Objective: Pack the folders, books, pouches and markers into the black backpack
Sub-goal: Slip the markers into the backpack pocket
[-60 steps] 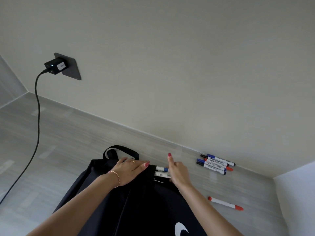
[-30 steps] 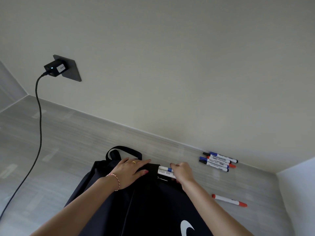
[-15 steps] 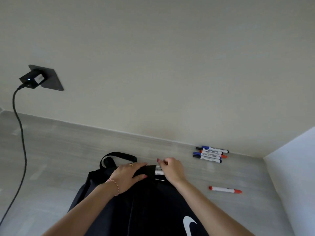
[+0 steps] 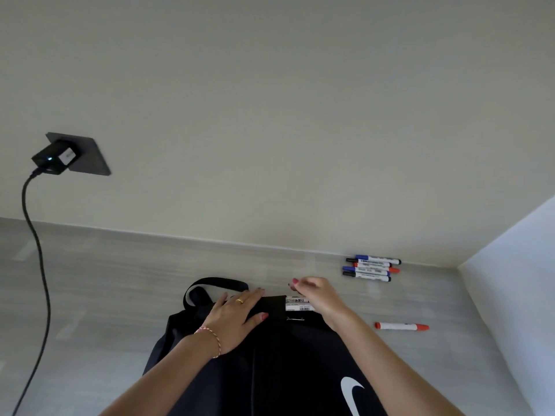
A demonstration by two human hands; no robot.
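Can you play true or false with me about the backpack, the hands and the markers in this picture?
1. A lone marker with red ends lies on the floor to the right of the black backpack. True.
2. The left hand is lifted high in the air. False: it rests flat on top of the backpack.
3. A bunch of markers lies by the wall. True.
4. The right hand is picking up the lone marker. False: it is at the backpack's top edge, over white markers poking out there.
5. The charger in the wall socket has no cable. False: a black cable hangs from it.
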